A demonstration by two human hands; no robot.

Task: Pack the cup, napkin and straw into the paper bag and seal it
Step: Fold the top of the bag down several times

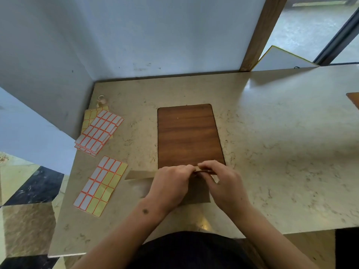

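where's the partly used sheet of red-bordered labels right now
In the head view the partly used yellow label sheet lies flat on the beige stone counter, left of both hands, nearer than the stacked sheets.

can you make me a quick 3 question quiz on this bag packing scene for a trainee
1. True or false: both hands hold the top edge of the paper bag.
2. Which lies nearest the person? A) the sticker sheet with some labels peeled off B) the stack of full sticker sheets C) the small tape roll
3. Fill in: the wooden board lies on the ____ side of the bag.

Key
1. True: the left hand and right hand pinch it together.
2. A
3. far
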